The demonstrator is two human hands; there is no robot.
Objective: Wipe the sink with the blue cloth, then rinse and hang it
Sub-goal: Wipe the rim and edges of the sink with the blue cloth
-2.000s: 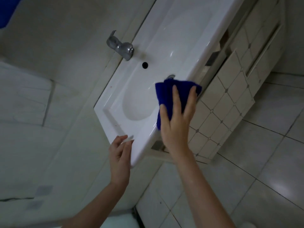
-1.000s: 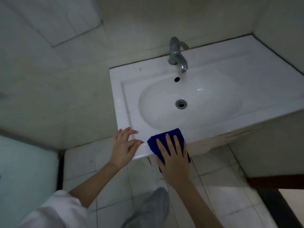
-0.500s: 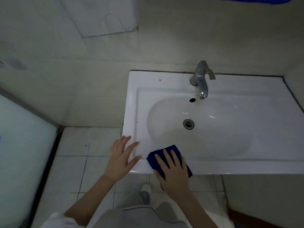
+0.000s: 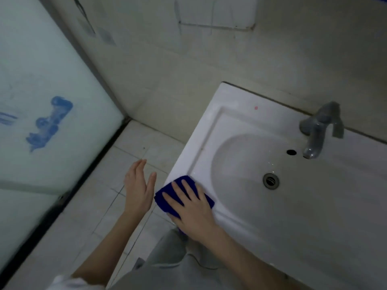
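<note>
- Your right hand lies flat on the blue cloth. The fingers are straight and spread out.
- The hand presses the cloth onto the front left corner of the white sink, on the flat rim beside the bowl. One corner of the cloth sticks out past the sink's edge.
- Your left hand is wide open with straight fingers and holds nothing. It is over the floor tiles, just beside the sink corner. It seems to touch nothing, but the picture is blurry there.
- The grey tap stands at the back of the sink, well apart from the cloth. The drain sits in the bowl.
- A frosted glass panel with a blue mark is on your left.
</note>
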